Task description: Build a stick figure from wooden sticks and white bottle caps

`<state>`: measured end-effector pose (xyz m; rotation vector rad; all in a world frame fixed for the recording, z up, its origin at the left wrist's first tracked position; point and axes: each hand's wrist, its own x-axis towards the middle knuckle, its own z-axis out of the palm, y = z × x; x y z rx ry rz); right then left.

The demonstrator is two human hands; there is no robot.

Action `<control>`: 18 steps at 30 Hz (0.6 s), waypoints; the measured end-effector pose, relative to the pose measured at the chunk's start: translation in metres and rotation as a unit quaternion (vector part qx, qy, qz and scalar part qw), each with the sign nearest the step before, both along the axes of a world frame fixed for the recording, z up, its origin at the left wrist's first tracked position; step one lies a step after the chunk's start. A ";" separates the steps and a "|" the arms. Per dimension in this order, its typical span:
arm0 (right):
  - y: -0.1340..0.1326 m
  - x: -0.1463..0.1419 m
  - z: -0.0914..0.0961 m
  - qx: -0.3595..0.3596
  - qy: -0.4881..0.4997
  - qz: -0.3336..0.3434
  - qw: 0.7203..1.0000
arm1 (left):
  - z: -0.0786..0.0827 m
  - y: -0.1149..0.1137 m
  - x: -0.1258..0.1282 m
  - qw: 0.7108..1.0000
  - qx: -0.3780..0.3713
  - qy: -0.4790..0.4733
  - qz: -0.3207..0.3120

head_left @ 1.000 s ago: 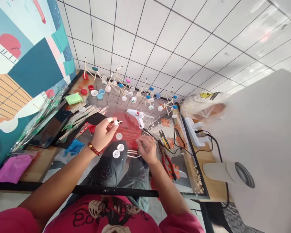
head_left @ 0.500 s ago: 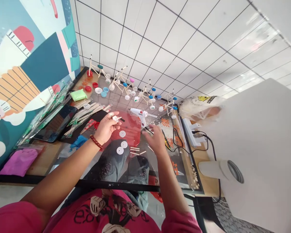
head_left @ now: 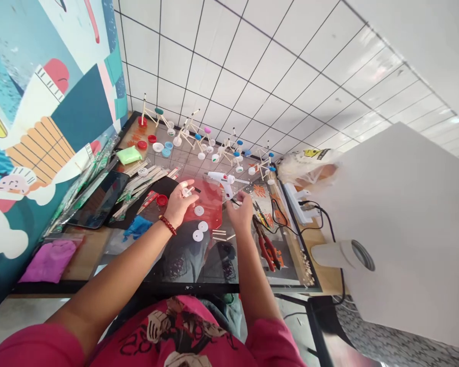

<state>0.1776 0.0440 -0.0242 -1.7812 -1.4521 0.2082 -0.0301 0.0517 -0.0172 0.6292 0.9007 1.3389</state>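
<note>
My left hand, with a red bead bracelet at the wrist, pinches a small white cap with a short pale stick on it. To the right, my right hand curls its fingers beside the handle of a white glue gun, which lies on the tabletop. Something small and pale shows between thumb and forefinger, too little to name. Between the hands lie white discs with centre holes and several short wooden sticks. A red translucent sheet is beneath the glue gun.
Small stick-and-cap models line the back edge by the tiled wall. At left are loose sticks, a phone and a purple packet. Red-handled pliers, the cord, a power strip and a white cup occupy the right.
My right hand has moved slightly left, its fingers curling in closer by the glue gun's handle. The left hand still holds the cap. The view has shifted, and the pliers now show.
</note>
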 end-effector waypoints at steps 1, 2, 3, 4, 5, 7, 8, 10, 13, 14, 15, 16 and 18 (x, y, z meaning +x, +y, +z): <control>-0.014 -0.001 0.004 0.011 0.001 0.038 0.999 | 0.000 0.000 0.000 1.000 0.004 -0.002 0.003; -0.028 -0.003 0.008 0.011 0.001 0.108 0.994 | 0.000 0.000 0.000 1.000 0.008 -0.005 0.002; -0.040 -0.006 0.013 -0.005 -0.005 0.203 0.979 | 0.001 0.000 0.000 1.000 0.013 -0.008 -0.002; -0.050 -0.010 0.017 -0.020 -0.017 0.285 0.958 | 0.001 0.000 0.000 1.000 0.018 -0.006 -0.008; -0.057 -0.014 0.021 -0.036 -0.028 0.347 0.937 | 0.003 -0.001 0.000 1.000 0.023 -0.001 -0.017; -0.063 -0.021 0.025 -0.060 -0.044 0.420 0.904 | 0.005 -0.002 0.000 0.999 0.031 0.018 -0.033; -0.062 -0.024 0.025 -0.067 -0.050 0.435 0.897 | 0.006 -0.003 0.000 0.998 0.036 0.029 -0.038; -0.057 -0.026 0.021 -0.072 -0.055 0.447 0.890 | 0.007 -0.004 -0.001 0.997 0.051 0.044 -0.045; -0.046 -0.024 0.016 -0.063 -0.008 0.404 0.913 | 0.008 -0.005 -0.001 0.995 0.051 0.071 -0.051; -0.042 -0.024 0.015 -0.049 0.032 0.369 0.928 | 0.009 -0.006 -0.001 0.994 0.038 0.082 -0.054; -0.039 -0.024 0.014 -0.029 0.078 0.330 0.940 | 0.009 -0.006 -0.001 0.994 0.021 0.088 -0.058; -0.035 -0.024 0.015 -0.007 0.121 0.296 0.948 | 0.010 -0.006 -0.001 0.994 0.006 0.087 -0.065; -0.028 -0.028 0.018 0.029 0.163 0.260 0.951 | 0.012 -0.008 -0.002 0.994 -0.010 0.061 -0.093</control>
